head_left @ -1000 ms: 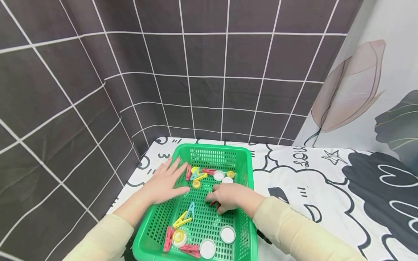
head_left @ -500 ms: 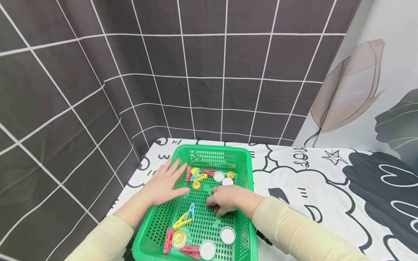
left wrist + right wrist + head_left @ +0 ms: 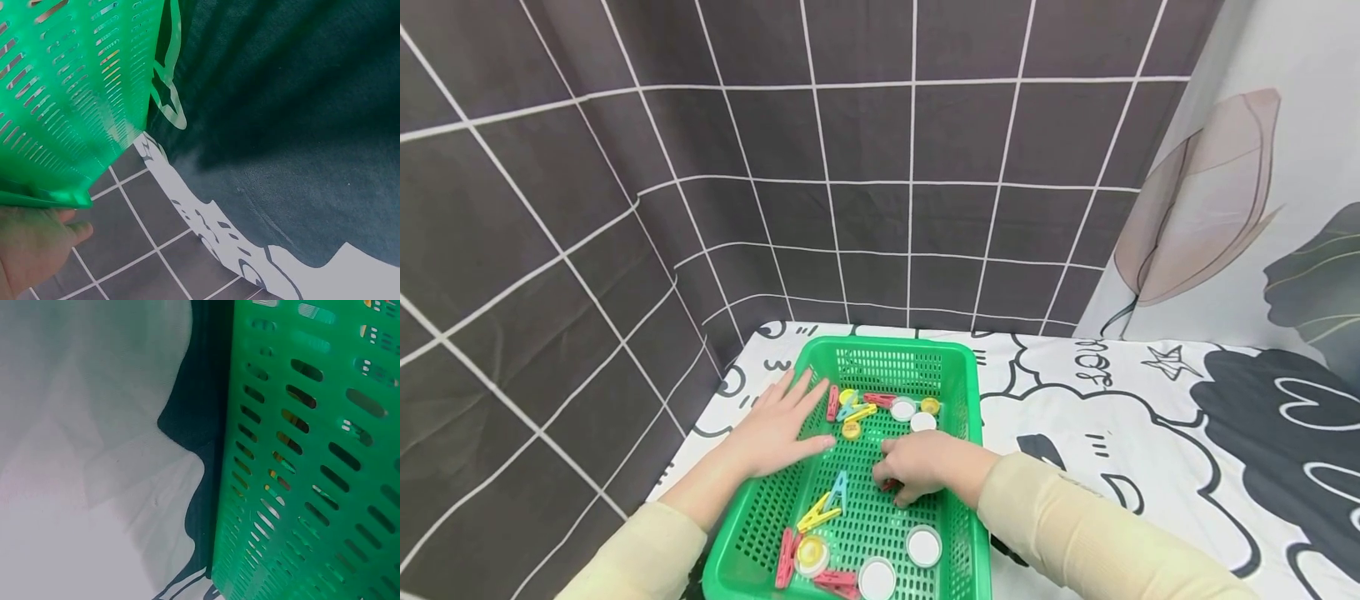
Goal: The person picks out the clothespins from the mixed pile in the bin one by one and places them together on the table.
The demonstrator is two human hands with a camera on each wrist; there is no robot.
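In the head view a green plastic basket [image 3: 891, 342] holds clothespins and round caps. My left hand [image 3: 778, 429], fingers spread, rests on its left rim; the left wrist view shows part of this hand [image 3: 40, 247] at the rim. Inside the basket, right of centre, my right hand [image 3: 921, 465] pinches a red clothespin [image 3: 889, 484], mostly hidden by the fingers. A blue clothespin [image 3: 837, 488] and a yellow clothespin [image 3: 817, 514] lie nearer the front. Behind the right hand sit white caps [image 3: 922, 422]. The right wrist view shows only the basket's outer side [image 3: 300, 456], no hand.
Near the basket's front lie red clothespins [image 3: 786, 557], white caps [image 3: 923, 546] and a yellow cap [image 3: 811, 551] on a white one. More clothespins [image 3: 859, 411] and caps gather at the back. A patterned white cloth [image 3: 1075, 433] lies beneath; dark gridded fabric [image 3: 872, 208] hangs behind.
My right hand shifts slightly within the basket, and less of the red clothespin shows between its fingers. The left hand stays on the rim. The head view tilts up a little.
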